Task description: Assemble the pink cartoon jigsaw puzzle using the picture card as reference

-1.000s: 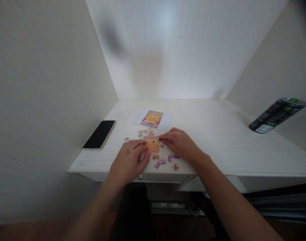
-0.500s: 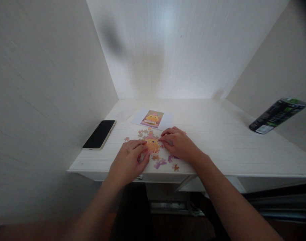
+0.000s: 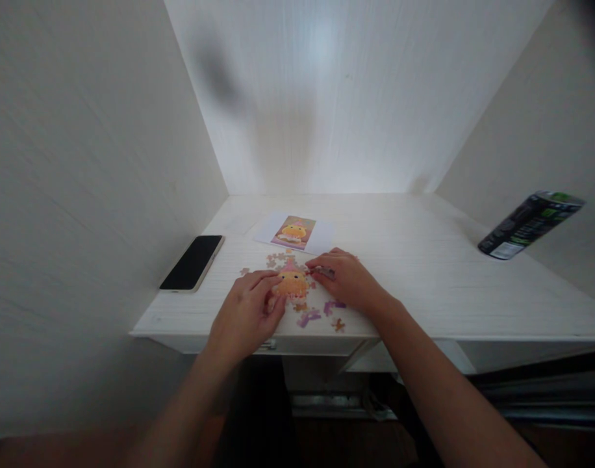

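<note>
- The right hand (image 3: 346,276) has its fingertips drawn close together at the right edge of the partly joined puzzle (image 3: 293,286); a greyish piece (image 3: 328,273) shows under its fingers, but whether they pinch it or it lies beneath them, I cannot tell.
- The left hand (image 3: 249,309) curves with thumb and fingers parted, its tips at the puzzle's left edge; they cover that edge, and anything under the palm is hidden.
- Between the two hands, the puzzle shows a yellow face with a pink hat; its finer seams are too small to make out.
- Just nearer the body than the right fingertips lie purple pieces (image 3: 309,317) and a brown piece (image 3: 338,324).
- Just beyond the left fingertips is a cluster of pale pieces (image 3: 277,260), blurred together, their number unclear.
- Farther beyond both hands lies a printed sheet (image 3: 295,233) with a similar picture.
- Well left of the left hand, a phone (image 3: 193,263) lies, its screen dark.
- Far right of the right hand, a dark can (image 3: 531,224) appears tilted, its lettering unreadable.
- Below the hands, the forearms run out of view.
</note>
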A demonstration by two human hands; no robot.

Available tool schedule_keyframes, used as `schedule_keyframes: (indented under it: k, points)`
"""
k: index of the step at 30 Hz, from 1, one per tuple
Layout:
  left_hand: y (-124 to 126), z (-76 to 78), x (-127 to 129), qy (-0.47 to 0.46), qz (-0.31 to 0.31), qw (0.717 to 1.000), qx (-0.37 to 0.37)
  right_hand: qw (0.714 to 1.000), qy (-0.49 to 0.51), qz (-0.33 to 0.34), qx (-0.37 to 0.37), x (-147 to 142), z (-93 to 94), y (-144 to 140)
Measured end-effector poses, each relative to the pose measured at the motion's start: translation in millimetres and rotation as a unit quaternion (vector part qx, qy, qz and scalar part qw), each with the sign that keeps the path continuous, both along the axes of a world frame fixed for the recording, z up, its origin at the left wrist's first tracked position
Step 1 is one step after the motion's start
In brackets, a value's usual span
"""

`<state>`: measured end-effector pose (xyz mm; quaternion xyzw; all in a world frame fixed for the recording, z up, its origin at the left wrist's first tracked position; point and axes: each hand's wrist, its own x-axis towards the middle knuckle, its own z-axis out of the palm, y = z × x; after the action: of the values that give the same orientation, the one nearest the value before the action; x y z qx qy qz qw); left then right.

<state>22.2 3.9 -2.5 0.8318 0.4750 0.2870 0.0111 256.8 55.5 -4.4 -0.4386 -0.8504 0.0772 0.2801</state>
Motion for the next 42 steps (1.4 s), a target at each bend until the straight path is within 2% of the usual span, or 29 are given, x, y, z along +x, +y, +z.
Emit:
schedule_keyframes:
  k: [6, 9, 16, 31, 37, 42]
  points:
    - [-0.4, 0.7, -1.9, -0.046, 0.077, 0.995, 0.037, 1.000, 0.002, -0.013, -0.013, 0.8, 1.5, 1.3]
    - [2.4, -0.6, -3.6, -0.049, 0.112, 0.992, 0.031, 1.000, -0.004, -0.012, -0.016, 0.1, 1.9, 1.3]
    - [7.6, -4.8, -3.6, 0.001, 0.081, 0.997, -0.002, 1.000, -0.003, -0.011, -0.002, -2.5, -1.1, 1.5]
    - [7.3, -3.4, -2.7, 0.011, 0.063, 0.998, -0.003, 0.999, 0.030, -0.017, -0.002, -5.2, -5.8, 2.8]
    - [6.4, -1.7, -5.2, -0.041, 0.080, 0.996, 0.018, 0.997, 0.073, -0.031, 0.001, -3.0, -3.2, 3.9]
    - [3.8, 1.0, -13.1, -0.130, 0.126, 0.983, 0.038, 0.994, 0.097, -0.054, -0.014, -1.1, -1.6, 5.0]
